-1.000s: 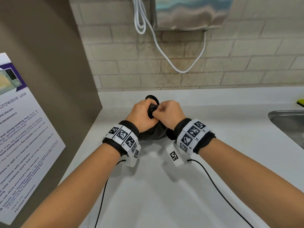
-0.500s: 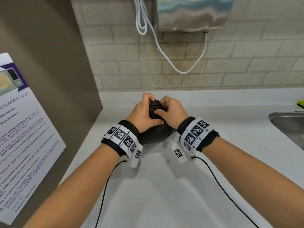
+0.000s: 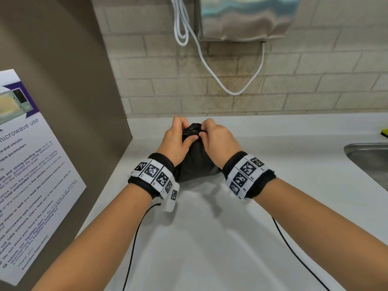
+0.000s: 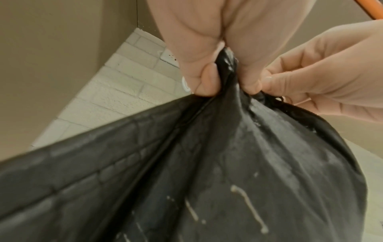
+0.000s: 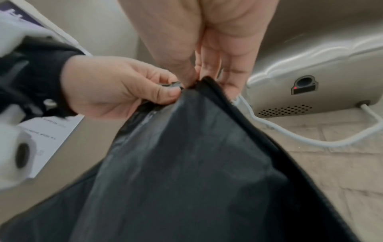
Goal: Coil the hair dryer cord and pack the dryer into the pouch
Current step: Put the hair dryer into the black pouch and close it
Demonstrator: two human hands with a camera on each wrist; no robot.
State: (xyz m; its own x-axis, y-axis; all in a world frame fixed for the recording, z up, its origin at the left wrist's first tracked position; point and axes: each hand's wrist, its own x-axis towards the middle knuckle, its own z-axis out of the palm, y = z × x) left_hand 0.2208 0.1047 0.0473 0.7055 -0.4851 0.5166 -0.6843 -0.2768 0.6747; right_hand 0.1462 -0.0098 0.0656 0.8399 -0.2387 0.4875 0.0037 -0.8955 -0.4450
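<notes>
Black crinkly fabric drawstring pouch (image 3: 195, 162) stands on the white tabletop (image 3: 210, 238) near the back wall, bulging, top bunched shut. Left hand (image 3: 175, 141) pinches the gathered neck of the pouch, fingers (image 4: 204, 81) curled tight on the fabric. Right hand (image 3: 218, 141) pinches the neck from the other side, thumb and forefinger closed on it; a small black piece, maybe a cord stopper, sits at the fingertips, hard to tell. Hands nearly touching. Hair dryer itself not visible, so cannot tell what is inside the pouch. Both wrists wear black bands with white marker tags (image 3: 156, 175). Steel wall dispenser (image 3: 247, 15) with white cable (image 3: 210, 68) above, on the brick wall. Printed microwave-use poster (image 3: 31, 175) on the left panel. Steel sink (image 3: 371, 160) at the right edge.
</notes>
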